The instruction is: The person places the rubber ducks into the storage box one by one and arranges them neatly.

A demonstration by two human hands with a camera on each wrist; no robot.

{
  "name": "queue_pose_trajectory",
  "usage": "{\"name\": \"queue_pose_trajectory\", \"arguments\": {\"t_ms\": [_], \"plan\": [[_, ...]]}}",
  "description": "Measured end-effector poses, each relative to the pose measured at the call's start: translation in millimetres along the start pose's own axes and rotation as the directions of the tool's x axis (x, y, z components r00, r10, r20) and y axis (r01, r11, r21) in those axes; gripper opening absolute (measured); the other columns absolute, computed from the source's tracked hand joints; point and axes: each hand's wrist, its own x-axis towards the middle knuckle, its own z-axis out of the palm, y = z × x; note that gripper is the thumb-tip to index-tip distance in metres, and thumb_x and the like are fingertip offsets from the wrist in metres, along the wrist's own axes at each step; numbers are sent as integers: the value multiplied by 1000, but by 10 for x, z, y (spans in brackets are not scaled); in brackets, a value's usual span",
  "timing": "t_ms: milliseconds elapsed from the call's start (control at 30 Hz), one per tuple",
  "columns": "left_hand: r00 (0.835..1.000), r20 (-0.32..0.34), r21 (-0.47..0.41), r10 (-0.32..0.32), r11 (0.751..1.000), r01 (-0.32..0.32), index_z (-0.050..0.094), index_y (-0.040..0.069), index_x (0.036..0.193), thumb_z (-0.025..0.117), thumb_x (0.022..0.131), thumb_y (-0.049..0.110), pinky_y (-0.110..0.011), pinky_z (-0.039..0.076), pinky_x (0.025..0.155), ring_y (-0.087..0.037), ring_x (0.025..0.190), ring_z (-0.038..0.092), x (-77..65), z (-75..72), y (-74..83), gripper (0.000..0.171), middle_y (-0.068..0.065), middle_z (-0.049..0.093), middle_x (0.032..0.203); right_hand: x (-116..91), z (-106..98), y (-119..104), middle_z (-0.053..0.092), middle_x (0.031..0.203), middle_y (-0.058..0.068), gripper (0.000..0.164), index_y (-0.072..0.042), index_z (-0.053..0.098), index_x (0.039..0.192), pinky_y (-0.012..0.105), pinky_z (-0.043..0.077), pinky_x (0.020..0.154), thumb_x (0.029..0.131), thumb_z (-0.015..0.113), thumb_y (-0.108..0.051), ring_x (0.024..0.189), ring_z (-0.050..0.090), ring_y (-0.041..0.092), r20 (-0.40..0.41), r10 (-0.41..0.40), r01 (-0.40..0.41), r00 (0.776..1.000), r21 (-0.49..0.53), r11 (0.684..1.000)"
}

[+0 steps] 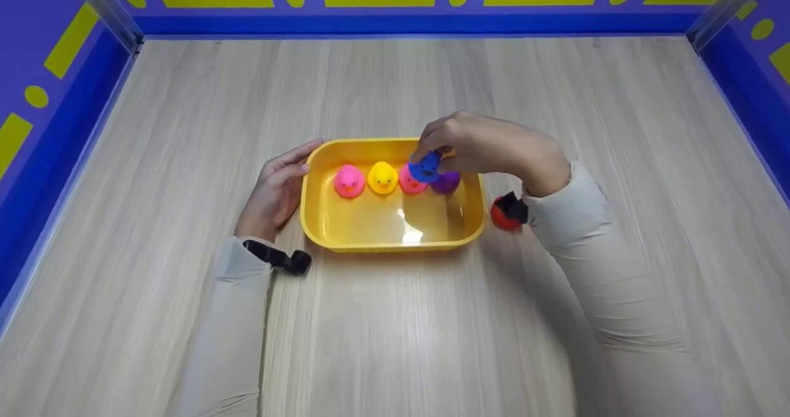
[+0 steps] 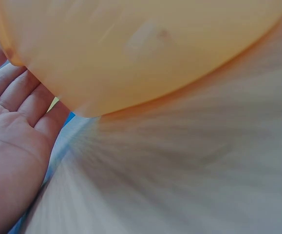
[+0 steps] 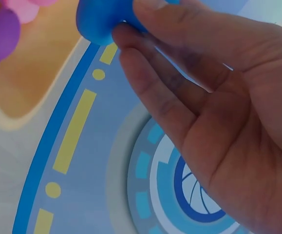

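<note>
Facing the person, the blue duck [image 1: 424, 169] hangs pinched in the right hand [image 1: 487, 142] over the right part of the tray [image 1: 395, 246], partly covering a pink duck [image 1: 411, 184] and the purple duck [image 1: 447, 183]. The tray's long axis runs sideways, its floor showing along the near side. The left hand [image 1: 278, 185], fingers extended, touches its left end. Outside right sits the red duck [image 1: 503, 218].

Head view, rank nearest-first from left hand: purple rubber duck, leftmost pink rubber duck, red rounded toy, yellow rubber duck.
From left hand:
1. Leftmost pink rubber duck: left inside yellow plastic tray.
2. Yellow rubber duck: just right of it.
3. Purple rubber duck: tray's right half, partly covered.
4. Red rounded toy: outside tray, right side.
</note>
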Motion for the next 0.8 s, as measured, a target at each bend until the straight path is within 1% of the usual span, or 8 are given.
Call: {"name": "queue_pose_trajectory", "arguments": {"t_ms": [100,267,367,467,533,667,700,800], "plan": [[1000,-3,-1,0,1000,0,57,-4,129,45,89,-7,-29,48,102,-17,117,58,6,-5,-3,42,-3,64,124,54,8,-36,67,116,2,32,-15,72,114,31,56,90,85,69,-2,102,63,16,18,-3,3,1000,3,1000],[1000,-8,-4,-3,1000,3,59,-3,127,45,89,-7,-28,48,102,-17,116,59,11,-7,-1,42,-3,65,123,130,34,-80,67,118,2,34,-15,70,117,32,55,91,86,69,-4,102,64,16,47,-6,5,999,21,1000],[1000,-10,-2,-6,1000,6,58,-3,128,45,89,-7,-28,47,102,-17,117,58,11,-3,4,42,-4,65,123,174,47,-103,66,117,2,33,-15,71,117,29,58,83,86,68,-3,94,66,17,71,-2,-1,997,50,999],[1000,-9,3,-9,1000,9,56,-5,130,45,89,-6,-28,47,102,-17,117,58,8,3,8,43,-4,64,123,221,64,-118,66,114,2,30,-15,71,114,28,60,73,86,68,-3,82,66,19,104,11,-21,994,103,994],[1000,-9,6,-9,1000,9,55,-5,131,46,89,-6,-28,47,103,-17,118,58,7,4,5,43,-4,64,124,253,79,-124,67,110,3,27,-13,72,111,28,59,76,86,68,-3,82,64,19,105,-9,-2,994,104,995],[1000,-15,7,-12,1000,12,57,-4,130,47,89,-5,-28,46,103,-16,117,58,9,0,-1,42,-3,64,124,322,110,-150,66,102,3,20,-14,73,104,26,58,70,87,67,-4,75,60,18,122,-15,4,992,91,996],[1000,-16,6,-11,1000,11,58,-3,129,47,89,-5,-28,47,103,-16,117,58,10,-1,-2,42,-3,64,124,337,114,-161,66,101,3,19,-14,73,103,25,58,68,87,67,-5,72,60,18,131,-10,-1,991,88,996],[1000,-12,6,-9,1000,9,59,-2,128,46,89,-6,-27,47,102,-16,117,58,6,3,4,42,-3,64,123,380,122,-199,64,95,3,17,-16,72,102,24,55,54,89,66,-7,57,56,18,187,41,-62,982,109,992]]}}
